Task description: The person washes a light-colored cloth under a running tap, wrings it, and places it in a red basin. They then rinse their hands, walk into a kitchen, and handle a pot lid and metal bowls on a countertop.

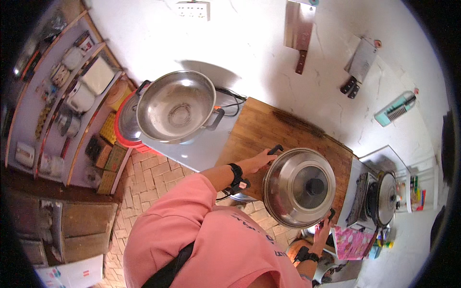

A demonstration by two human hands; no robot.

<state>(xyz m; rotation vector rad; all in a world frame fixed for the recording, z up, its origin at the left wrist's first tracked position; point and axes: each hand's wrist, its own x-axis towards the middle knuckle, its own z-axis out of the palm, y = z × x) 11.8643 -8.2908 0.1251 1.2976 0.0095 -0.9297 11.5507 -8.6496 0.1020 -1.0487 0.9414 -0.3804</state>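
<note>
A round stainless steel pot (268, 201) with a domed steel lid is held by its two black side handles. The lid (281, 172) has a glass centre and a black knob. My left hand (260, 162) grips the far-left handle, and my right hand (323, 230) grips the near-right one. Beneath the pot lies a wooden board (245, 133) on the counter; whether the pot touches it I cannot tell. To the left, a large open steel wok (176, 104) with black handles shows a bare inside.
A red-rimmed basin (124, 138) stands left of the wok. Cables (234, 102) run behind it. A cleaver (299, 28), another cleaver (362, 59) and a grater (395, 108) hang on the wall. At right sits a lidded pan (386, 199); shelves (72, 90) line the left.
</note>
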